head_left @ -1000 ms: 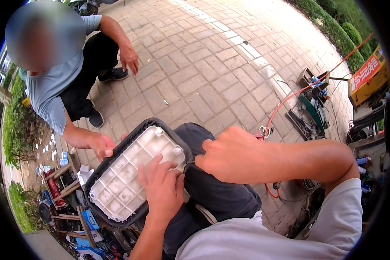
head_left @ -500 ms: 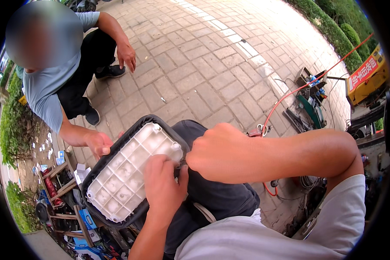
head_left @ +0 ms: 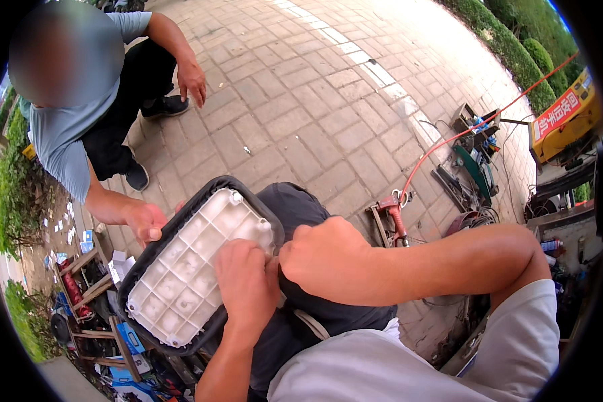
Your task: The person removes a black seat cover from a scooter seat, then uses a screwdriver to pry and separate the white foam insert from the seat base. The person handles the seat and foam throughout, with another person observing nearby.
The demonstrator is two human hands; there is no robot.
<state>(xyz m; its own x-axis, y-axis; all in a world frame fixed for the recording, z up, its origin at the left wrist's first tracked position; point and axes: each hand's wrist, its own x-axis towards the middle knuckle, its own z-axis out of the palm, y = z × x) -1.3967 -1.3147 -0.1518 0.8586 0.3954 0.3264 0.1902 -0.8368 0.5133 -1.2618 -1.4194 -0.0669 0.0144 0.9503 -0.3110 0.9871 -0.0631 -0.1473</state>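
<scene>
A stool seat lies upside down over my thighs, its white gridded plastic base point(head_left: 181, 271) facing up. A black cover point(head_left: 138, 273) wraps round its rim. My left hand point(head_left: 248, 278) reaches over the near right side of the base, its fingers bent and closed at the cover's edge. Beside it, my right hand point(head_left: 325, 258) is closed in a fist against the same edge; the bit of cover in its grip is mostly hidden. Across from me, another person's hand point(head_left: 146, 222) holds the far left side of the seat.
A red air tool point(head_left: 395, 216) with an orange hose point(head_left: 442, 144) lies right of my knees. Metal tools and a green item point(head_left: 476, 167) sit farther right, near a yellow machine point(head_left: 566, 117). At left stands a wooden rack point(head_left: 100, 291) with boxes. The other person squats ahead on paving.
My right fist has shifted left and down, closer to my left hand, whose fingers have drawn in. The seat sits slightly farther left, and the red air tool shows more fully.
</scene>
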